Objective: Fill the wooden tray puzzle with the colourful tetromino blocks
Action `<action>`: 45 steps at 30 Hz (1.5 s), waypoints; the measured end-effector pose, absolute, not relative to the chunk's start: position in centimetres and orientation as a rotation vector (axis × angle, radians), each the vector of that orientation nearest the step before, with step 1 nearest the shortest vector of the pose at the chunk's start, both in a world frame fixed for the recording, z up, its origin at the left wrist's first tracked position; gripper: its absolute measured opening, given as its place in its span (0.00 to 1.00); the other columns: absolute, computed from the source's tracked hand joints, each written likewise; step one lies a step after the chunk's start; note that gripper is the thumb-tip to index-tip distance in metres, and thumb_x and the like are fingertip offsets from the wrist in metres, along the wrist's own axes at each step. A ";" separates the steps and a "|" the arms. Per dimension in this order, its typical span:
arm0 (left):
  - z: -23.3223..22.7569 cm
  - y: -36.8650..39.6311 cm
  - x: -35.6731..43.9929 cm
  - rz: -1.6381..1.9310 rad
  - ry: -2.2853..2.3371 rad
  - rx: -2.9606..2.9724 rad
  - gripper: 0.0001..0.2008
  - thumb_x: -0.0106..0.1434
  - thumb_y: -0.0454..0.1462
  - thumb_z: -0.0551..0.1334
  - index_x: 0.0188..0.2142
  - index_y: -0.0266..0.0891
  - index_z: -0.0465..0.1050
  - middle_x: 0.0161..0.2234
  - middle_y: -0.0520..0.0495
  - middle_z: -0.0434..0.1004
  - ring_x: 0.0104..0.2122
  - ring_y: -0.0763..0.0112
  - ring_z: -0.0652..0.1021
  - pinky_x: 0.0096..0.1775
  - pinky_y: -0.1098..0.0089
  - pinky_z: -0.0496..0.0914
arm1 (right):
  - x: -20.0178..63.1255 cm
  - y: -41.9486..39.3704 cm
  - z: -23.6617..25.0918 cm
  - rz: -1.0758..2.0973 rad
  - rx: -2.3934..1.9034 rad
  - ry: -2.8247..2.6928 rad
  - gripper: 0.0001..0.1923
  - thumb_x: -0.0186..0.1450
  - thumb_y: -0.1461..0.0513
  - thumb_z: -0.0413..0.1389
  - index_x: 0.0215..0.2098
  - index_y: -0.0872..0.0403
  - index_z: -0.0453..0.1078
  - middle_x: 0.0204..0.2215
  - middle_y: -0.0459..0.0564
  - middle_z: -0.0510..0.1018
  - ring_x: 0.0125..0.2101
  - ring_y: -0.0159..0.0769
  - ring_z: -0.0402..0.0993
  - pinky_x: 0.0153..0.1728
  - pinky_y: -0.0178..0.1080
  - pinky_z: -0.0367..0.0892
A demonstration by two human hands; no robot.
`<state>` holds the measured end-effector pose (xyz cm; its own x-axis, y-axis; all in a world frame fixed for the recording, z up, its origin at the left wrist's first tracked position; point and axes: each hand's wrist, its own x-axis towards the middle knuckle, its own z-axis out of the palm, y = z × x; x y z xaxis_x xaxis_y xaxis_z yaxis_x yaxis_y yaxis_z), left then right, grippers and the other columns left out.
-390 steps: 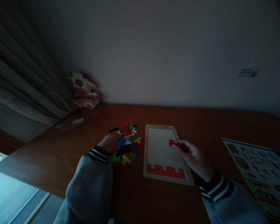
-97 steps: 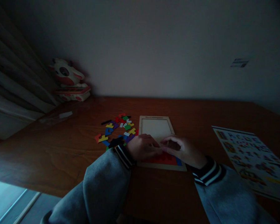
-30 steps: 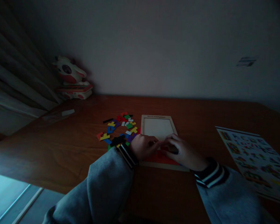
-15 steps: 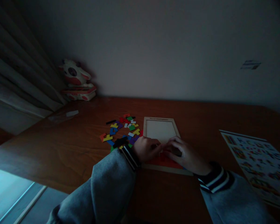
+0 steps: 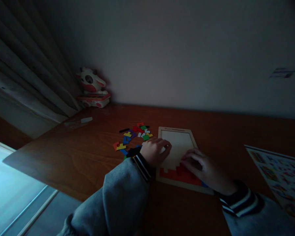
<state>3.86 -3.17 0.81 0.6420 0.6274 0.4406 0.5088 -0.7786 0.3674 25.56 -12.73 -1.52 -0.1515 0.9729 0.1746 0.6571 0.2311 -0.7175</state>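
Observation:
A wooden puzzle tray (image 5: 162, 152) with a pale base lies before me, its near end filled with red and some blue pieces. My right hand (image 5: 199, 165) is over its right side, thumb and fingertips pinched at a dark red puzzle piece (image 5: 179, 171) by the upper edge of the red area. The fingers partly cover that piece. Over the tray's left edge is my left hand (image 5: 156, 151), fingers curved, with a gap between thumb and forefinger and nothing seen in it. Several loose coloured pieces (image 5: 121, 147) lie to the left, partly behind my left hand and cuff.
A printed sheet with colourful pictures (image 5: 277, 173) lies at the right of the wooden table (image 5: 93, 157). At the back left stands a cow-shaped toy (image 5: 92, 87) near the curtain (image 5: 34, 72). A small white item (image 5: 86, 120) lies before it.
My left hand has drawn away from the right, up and left off the red pieces. My right hand stays by the red piece. The whole view has shifted slightly.

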 end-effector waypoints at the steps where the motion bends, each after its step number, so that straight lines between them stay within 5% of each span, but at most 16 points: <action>1: 0.9 -2.7 3.5 0.822 1.057 2.710 0.09 0.67 0.39 0.58 0.42 0.41 0.75 0.38 0.46 0.79 0.38 0.66 0.78 0.42 0.68 0.71 | 25.5 -12.7 -1.5 0.659 -1.494 -1.880 0.11 0.68 0.54 0.52 0.39 0.50 0.73 0.41 0.51 0.72 0.40 0.38 0.74 0.42 0.42 0.71; 6: 1.2 0.0 0.8 0.652 1.535 2.814 0.11 0.66 0.38 0.58 0.47 0.39 0.73 0.46 0.43 0.76 0.46 0.58 0.74 0.47 0.61 0.70 | 25.5 -12.9 -1.5 0.693 -1.492 -1.854 0.12 0.68 0.52 0.52 0.40 0.49 0.72 0.40 0.50 0.72 0.38 0.36 0.74 0.40 0.41 0.72; 15: -1.8 4.9 -3.3 0.503 1.648 2.679 0.17 0.66 0.37 0.57 0.54 0.43 0.70 0.57 0.44 0.71 0.53 0.56 0.72 0.55 0.56 0.64 | 25.5 -12.8 -1.9 0.723 -1.464 -1.849 0.12 0.68 0.52 0.52 0.40 0.49 0.72 0.41 0.50 0.71 0.38 0.35 0.74 0.41 0.41 0.72; 32: -1.1 5.9 -4.6 0.455 1.841 2.523 0.16 0.67 0.45 0.56 0.50 0.46 0.72 0.45 0.44 0.79 0.46 0.55 0.77 0.47 0.59 0.69 | 25.5 -12.8 -1.9 0.718 -1.468 -1.839 0.12 0.68 0.52 0.52 0.40 0.49 0.72 0.41 0.49 0.71 0.38 0.35 0.73 0.41 0.40 0.72; 45: 0.1 5.0 -3.8 0.649 1.573 2.669 0.16 0.65 0.46 0.59 0.49 0.46 0.73 0.47 0.48 0.79 0.47 0.62 0.78 0.49 0.66 0.71 | 25.5 -12.8 -1.7 0.695 -1.454 -1.857 0.11 0.69 0.53 0.52 0.39 0.50 0.71 0.40 0.50 0.71 0.37 0.35 0.73 0.40 0.41 0.72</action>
<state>-3.85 5.01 0.14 0.4222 0.8331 0.3575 0.8427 -0.5060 0.1839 25.50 -12.75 -1.70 -0.1552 0.9714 0.1795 0.6147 0.2372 -0.7522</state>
